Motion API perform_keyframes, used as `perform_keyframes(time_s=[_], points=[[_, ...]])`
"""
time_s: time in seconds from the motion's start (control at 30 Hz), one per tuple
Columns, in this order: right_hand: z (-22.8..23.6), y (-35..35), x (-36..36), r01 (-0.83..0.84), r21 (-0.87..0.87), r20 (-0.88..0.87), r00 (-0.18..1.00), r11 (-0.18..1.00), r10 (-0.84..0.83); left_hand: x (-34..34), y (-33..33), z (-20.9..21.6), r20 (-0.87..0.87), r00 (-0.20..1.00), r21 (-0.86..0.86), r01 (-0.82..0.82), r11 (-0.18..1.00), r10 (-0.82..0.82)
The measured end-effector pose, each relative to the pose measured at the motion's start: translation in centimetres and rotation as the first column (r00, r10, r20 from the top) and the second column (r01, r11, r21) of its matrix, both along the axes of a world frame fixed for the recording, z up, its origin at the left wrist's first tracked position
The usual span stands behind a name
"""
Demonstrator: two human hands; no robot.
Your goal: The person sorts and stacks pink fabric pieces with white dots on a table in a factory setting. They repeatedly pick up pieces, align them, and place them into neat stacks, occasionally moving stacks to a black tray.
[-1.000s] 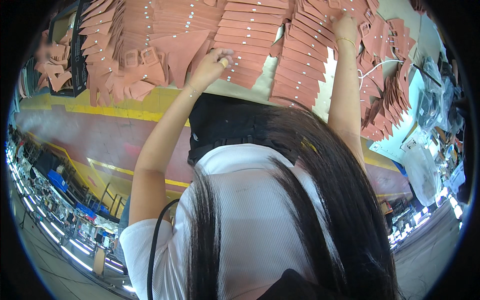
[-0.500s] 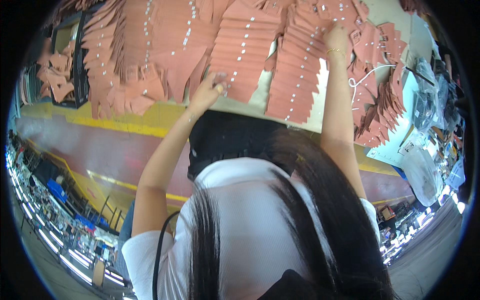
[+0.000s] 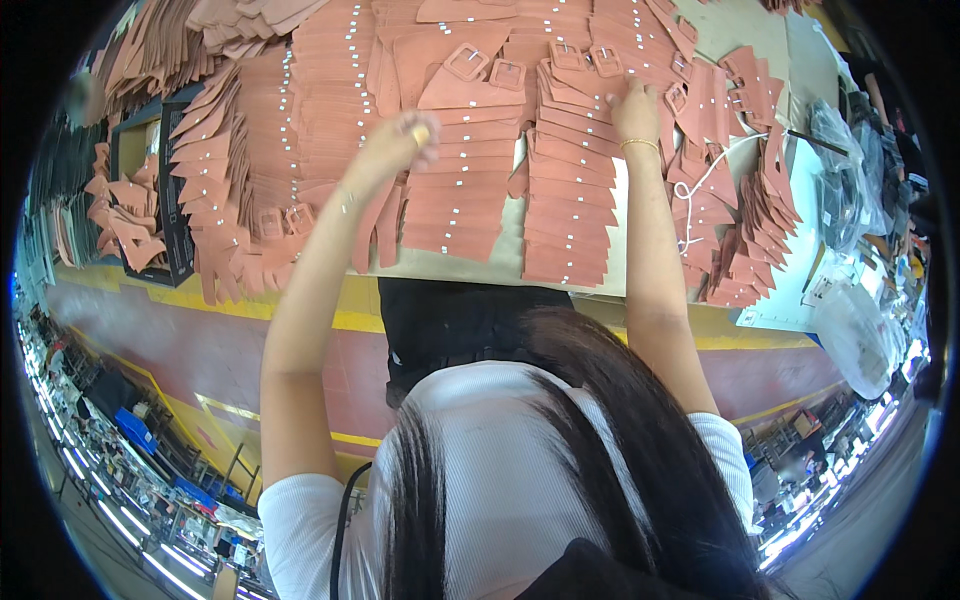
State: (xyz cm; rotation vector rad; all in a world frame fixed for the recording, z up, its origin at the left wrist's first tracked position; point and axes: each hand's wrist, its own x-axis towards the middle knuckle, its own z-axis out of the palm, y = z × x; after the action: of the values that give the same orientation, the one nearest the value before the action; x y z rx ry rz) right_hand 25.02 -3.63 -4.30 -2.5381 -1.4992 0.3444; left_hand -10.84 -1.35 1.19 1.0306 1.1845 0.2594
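Note:
Salmon-pink flat cut pieces lie in overlapping fanned rows on the table, each with a small white tag. My left hand (image 3: 395, 145) hovers beside the middle row (image 3: 465, 185). Its fingers are blurred, and something yellow shows on one of them. My right hand (image 3: 635, 110) is at the upper right edge of the neighbouring row (image 3: 570, 205), fingers bent but apart, with no held piece visible. Pink belt pieces with covered buckles (image 3: 467, 62) lie at the far end of the middle row. More buckles (image 3: 605, 62) lie just beyond my right hand.
A black-sided box (image 3: 180, 190) with pink pieces stands at the left. A white cord (image 3: 690, 190) crosses the pieces on the right. Clear plastic bags (image 3: 855, 335) hang at the right edge. Below the table's near edge is a reddish floor with yellow lines.
My left hand has moved farther from me along the middle row. My right hand stays near the far part of its row. The view has shifted, showing more of the table's far side.

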Motion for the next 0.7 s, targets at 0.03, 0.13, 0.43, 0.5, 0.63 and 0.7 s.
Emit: perform_keyframes(time_s=[0.03,0.13,0.43,0.5,0.63,0.7], points=[[0.1,0.0,0.0,-0.003,-0.004,-0.008,1.000,1.000,0.003,0.6,2.1,-0.1,0.052,0.997,0.006,-0.065,0.998,0.064],[0.4,0.0,0.0,0.000,-0.016,-0.054,0.999,1.000,-0.001,2.6,7.6,-0.3,0.163,0.934,-0.017,-0.319,0.947,0.318],[0.7,0.1,0.1,0.030,-0.017,-0.084,0.996,0.999,-0.032,5.7,14.7,-3.2,0.184,0.851,-0.129,-0.475,0.870,0.492],[0.9,-0.3,-0.3,0.060,-0.012,-0.104,0.993,0.998,-0.061,6.2,15.5,-3.4,0.059,0.924,-0.074,-0.374,0.924,0.379],[1.7,-0.2,-0.5,0.072,-0.016,-0.125,0.989,0.997,-0.073,7.3,16.3,-3.7,-0.100,0.953,0.002,-0.289,0.957,0.287],[2.1,-0.2,-0.5,0.083,-0.035,-0.144,0.986,0.996,-0.087,7.5,16.6,-4.1,-0.148,0.955,-0.004,-0.259,0.966,0.256]])
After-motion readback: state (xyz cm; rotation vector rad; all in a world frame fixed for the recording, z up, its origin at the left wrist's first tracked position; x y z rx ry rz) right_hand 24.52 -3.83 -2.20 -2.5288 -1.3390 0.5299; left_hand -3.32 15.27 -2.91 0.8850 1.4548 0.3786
